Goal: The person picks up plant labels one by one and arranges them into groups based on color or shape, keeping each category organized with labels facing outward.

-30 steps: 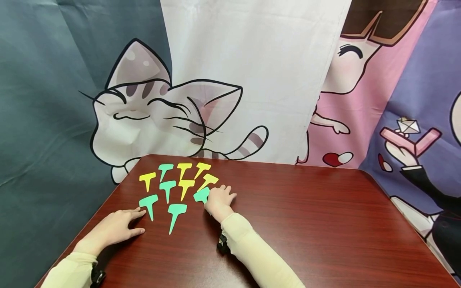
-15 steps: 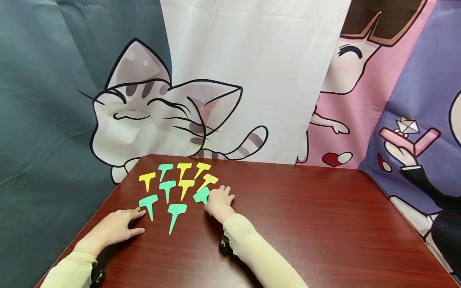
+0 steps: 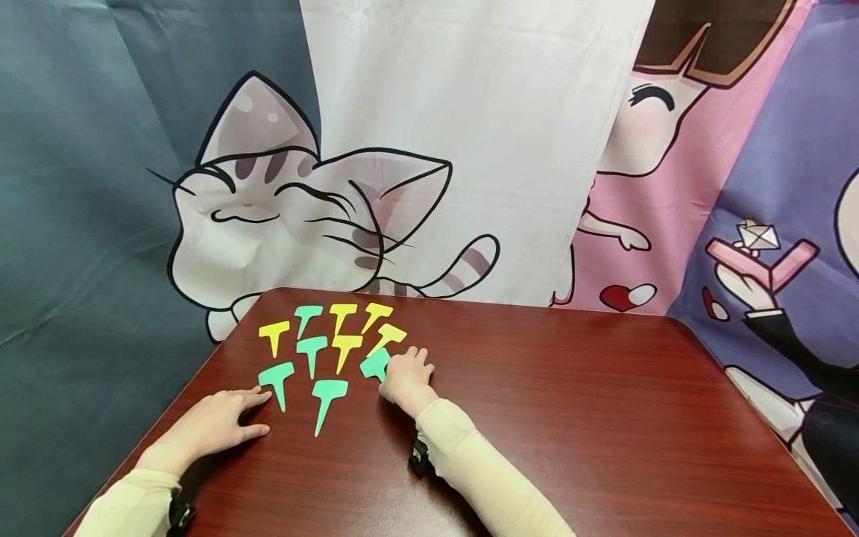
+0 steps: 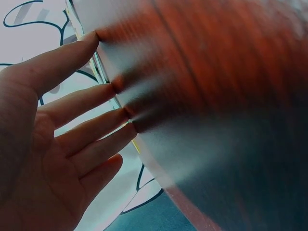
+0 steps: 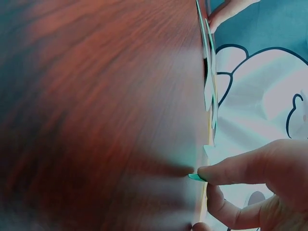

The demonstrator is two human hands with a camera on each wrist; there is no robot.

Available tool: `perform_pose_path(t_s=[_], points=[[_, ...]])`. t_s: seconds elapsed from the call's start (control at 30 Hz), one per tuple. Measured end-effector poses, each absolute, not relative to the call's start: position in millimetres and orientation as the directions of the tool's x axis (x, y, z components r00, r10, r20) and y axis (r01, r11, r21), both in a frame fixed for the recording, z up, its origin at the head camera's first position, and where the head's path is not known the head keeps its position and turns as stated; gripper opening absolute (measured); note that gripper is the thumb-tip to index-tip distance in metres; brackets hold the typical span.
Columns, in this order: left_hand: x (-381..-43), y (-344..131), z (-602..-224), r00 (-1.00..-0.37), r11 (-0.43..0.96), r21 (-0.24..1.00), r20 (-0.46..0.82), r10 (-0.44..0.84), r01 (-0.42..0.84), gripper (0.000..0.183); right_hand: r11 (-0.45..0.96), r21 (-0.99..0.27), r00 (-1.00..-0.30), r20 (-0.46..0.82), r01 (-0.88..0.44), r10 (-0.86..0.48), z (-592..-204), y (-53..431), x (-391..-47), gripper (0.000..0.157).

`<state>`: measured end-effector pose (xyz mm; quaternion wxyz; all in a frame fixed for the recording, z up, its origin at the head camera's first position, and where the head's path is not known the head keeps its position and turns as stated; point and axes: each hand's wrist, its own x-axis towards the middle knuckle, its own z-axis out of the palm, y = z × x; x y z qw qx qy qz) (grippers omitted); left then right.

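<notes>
My right hand (image 3: 408, 379) pinches a green T-shaped plant label (image 3: 376, 365) between thumb and finger at the right of the group. In the right wrist view a bit of that green label (image 5: 196, 177) pokes out past the thumb; the hand covers its stem. At the left, my left hand (image 3: 213, 424) rests on the table with fingers extended. Its fingertips are beside another green label (image 3: 277, 380), and whether they touch it I cannot tell. The left wrist view shows this hand (image 4: 62, 134) holding nothing.
Several more labels lie flat on the brown table (image 3: 604, 418), among them a near green one (image 3: 329, 395), a middle yellow one (image 3: 347, 347) and a yellow one (image 3: 389, 335) behind my right hand. A cartoon-printed curtain (image 3: 510, 149) hangs behind the table.
My right forearm has shifted slightly to the right, while the hand stays almost in place at the green label. The left hand and the other labels have not visibly moved.
</notes>
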<state>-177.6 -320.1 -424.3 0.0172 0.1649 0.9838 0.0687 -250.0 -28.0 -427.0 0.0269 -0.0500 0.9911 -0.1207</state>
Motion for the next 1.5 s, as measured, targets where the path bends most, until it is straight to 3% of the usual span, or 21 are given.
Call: perform_pose_path(t_s=[0.63,1.1,1.5], points=[[-178,-320,-425,-0.945,0.935,0.147,-0.005,0.328,0.323,0.061,0.951,-0.271,-0.987,-0.028,-0.145,-0.159,-431,-26,-254,0.021],[-178,-322,-427,-0.947,0.938,0.142,-0.009,0.321,0.316,0.062,0.882,-0.414,-0.967,-0.015,-0.224,-0.253,-432,-18,-256,0.024],[-178,-321,-426,-0.945,0.936,0.139,-0.004,0.326,0.322,0.062,0.808,-0.547,-0.974,0.073,-0.219,-0.214,-433,-8,-262,0.034]])
